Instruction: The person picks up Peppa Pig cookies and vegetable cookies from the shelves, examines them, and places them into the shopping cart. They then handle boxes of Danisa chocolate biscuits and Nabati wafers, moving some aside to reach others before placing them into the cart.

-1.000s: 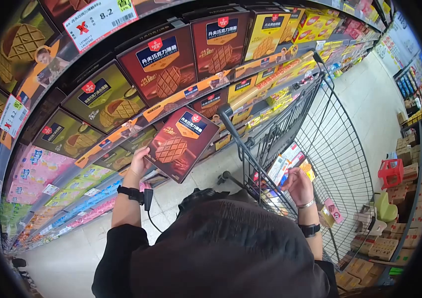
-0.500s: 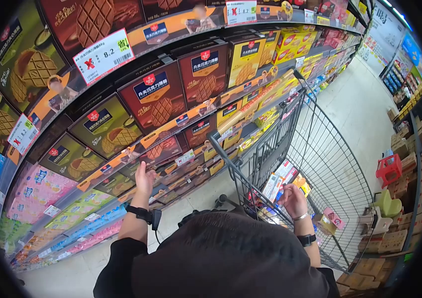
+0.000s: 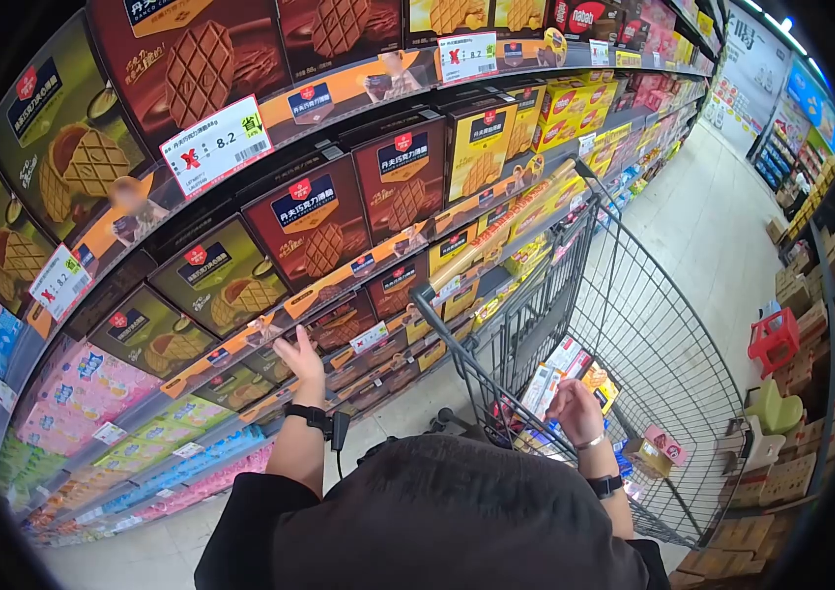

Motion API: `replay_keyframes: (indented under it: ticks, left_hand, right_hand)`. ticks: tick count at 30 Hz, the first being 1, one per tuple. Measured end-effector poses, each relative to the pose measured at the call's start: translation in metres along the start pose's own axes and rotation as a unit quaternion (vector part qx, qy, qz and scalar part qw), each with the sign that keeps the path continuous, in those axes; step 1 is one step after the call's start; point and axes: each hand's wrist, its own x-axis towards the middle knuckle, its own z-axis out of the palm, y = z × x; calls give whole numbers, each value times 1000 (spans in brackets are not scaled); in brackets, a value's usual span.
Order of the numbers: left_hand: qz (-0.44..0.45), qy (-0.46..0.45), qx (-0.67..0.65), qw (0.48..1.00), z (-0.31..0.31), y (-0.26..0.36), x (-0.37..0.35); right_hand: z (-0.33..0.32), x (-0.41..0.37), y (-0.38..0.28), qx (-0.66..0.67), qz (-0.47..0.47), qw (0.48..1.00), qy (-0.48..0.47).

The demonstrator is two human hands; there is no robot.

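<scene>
Maroon blazed across the chocolate crisp boxes (image 3: 305,224), their wafers (image 3: 323,250) criss-crossed brown; dark-grey grid lined the shopping cart (image 3: 535,329)!

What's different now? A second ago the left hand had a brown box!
The left hand let go of that box; now it's empty, fingers spread, lower in the picture, though the view shifted too. A similar brown box shows below the orange shelf edge, but I can't tell if it's that one. The right hand stays curled over the shopping cart.
</scene>
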Motion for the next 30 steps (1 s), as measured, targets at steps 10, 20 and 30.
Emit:
replay_keyframes:
  ticks: [10, 20, 30]
  left_hand:
    - [-86, -53, -215, 971, -43, 15, -19]
    - [-95, -346, 121, 926, -248, 91, 34]
    - [240, -368, -53, 897, -149, 361, 1]
  right_hand:
    - [-4, -6, 6, 4, 3, 1000, 16]
    - [13, 4, -32, -119, 90, 985, -89]
    - [203, -6, -211, -531, 63, 710, -459]
